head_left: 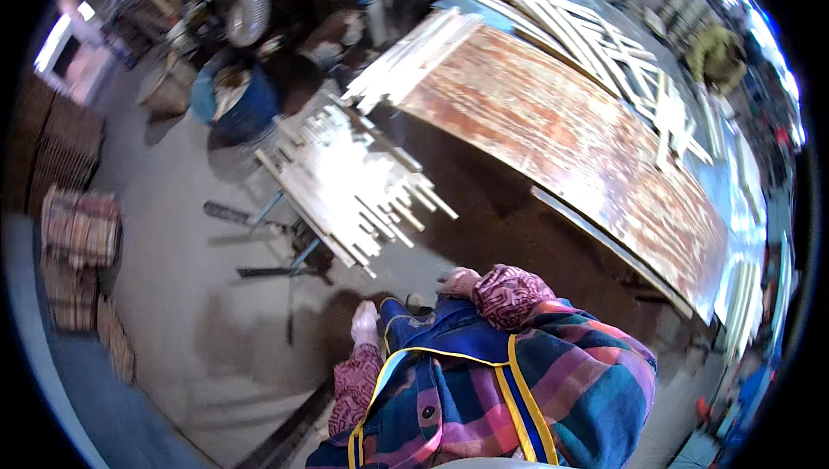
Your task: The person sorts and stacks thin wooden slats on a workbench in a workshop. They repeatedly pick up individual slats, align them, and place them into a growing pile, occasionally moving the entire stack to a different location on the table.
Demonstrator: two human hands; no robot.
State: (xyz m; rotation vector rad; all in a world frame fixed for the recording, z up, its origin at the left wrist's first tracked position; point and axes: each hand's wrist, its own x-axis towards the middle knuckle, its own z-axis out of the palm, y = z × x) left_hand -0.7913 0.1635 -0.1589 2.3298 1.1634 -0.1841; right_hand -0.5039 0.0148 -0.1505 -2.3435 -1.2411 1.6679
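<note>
My left hand (365,324), in a pale glove, hangs at my left side above the floor, below a patterned oversleeve. My right hand (459,282), also in a pale glove, is in front of my waist by the blue apron (458,331). The fingers of both hands are too small and blurred to make out, and no held thing shows. Ahead and slightly left, a stack of pale wooden strips (345,184) lies on a stand with dark legs (275,272). It is the pile nearest to both hands, and neither touches it.
A long worn worktable (561,123) runs from ahead to the right, with loose wooden strips (596,46) along its far side. At the far left stand a blue bin (259,106) and a ribbed hose (249,3). Bundled wood (79,227) lines the left. Another person (718,59) is far right.
</note>
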